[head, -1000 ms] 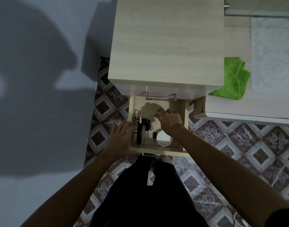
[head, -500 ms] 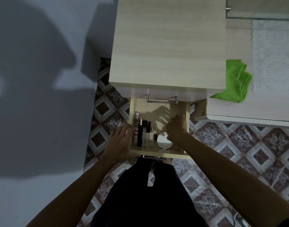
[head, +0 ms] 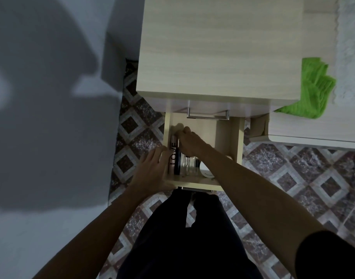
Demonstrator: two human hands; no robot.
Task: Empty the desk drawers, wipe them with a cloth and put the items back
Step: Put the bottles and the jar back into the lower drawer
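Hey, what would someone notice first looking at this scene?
The open drawer below the desk, with the right hand reaching among cosmetics at its left side beside a tube marked LOVE. The left hand rests on the drawer's left wall. A bright green cloth lies on the surface to the right.

right forearm (head: pixel 243 178) hides round compact (head: pixel 205 171) | cloth (head: pixel 309 97) corner behind desk
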